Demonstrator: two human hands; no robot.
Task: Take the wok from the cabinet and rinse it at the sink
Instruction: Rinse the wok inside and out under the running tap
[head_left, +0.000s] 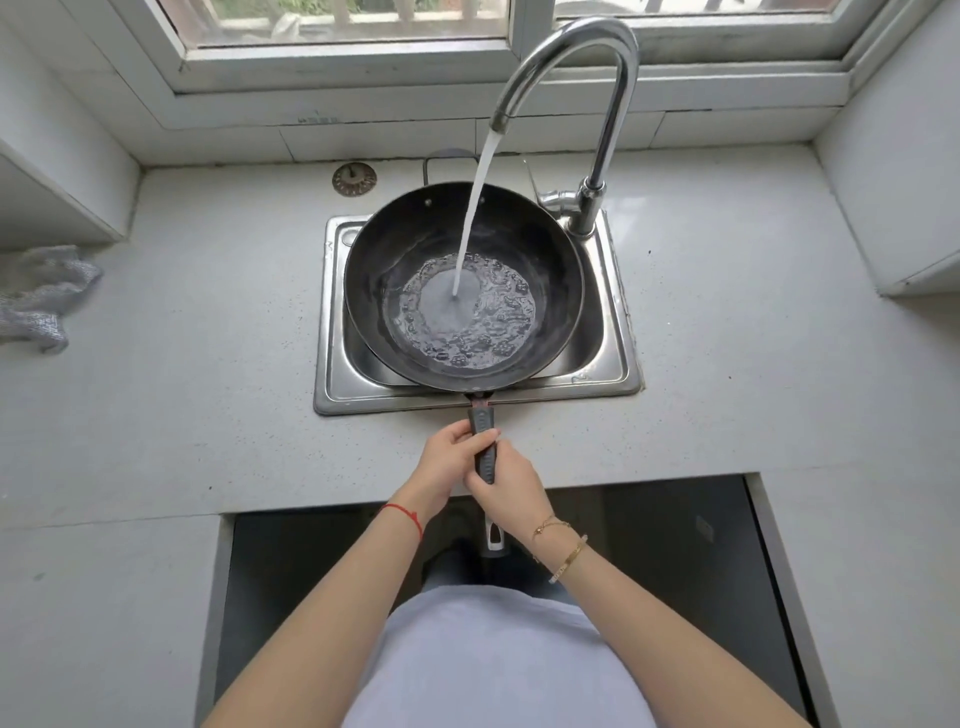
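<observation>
Countertop (182, 322) of pale stone fills most of the view, and the steel sink (615, 374) is set in its middle, under a tall curved faucet (605, 119) whose water stream (475, 208) falls into the black wok (395, 249) — a shallow pool with bubbles lies on the wok's bottom. The wok sits over the sink basin, its long handle (482, 418) pointing toward the person. Left hand (449, 462) and right hand (511, 486) are both closed around this handle — left nearer the wok.
</observation>
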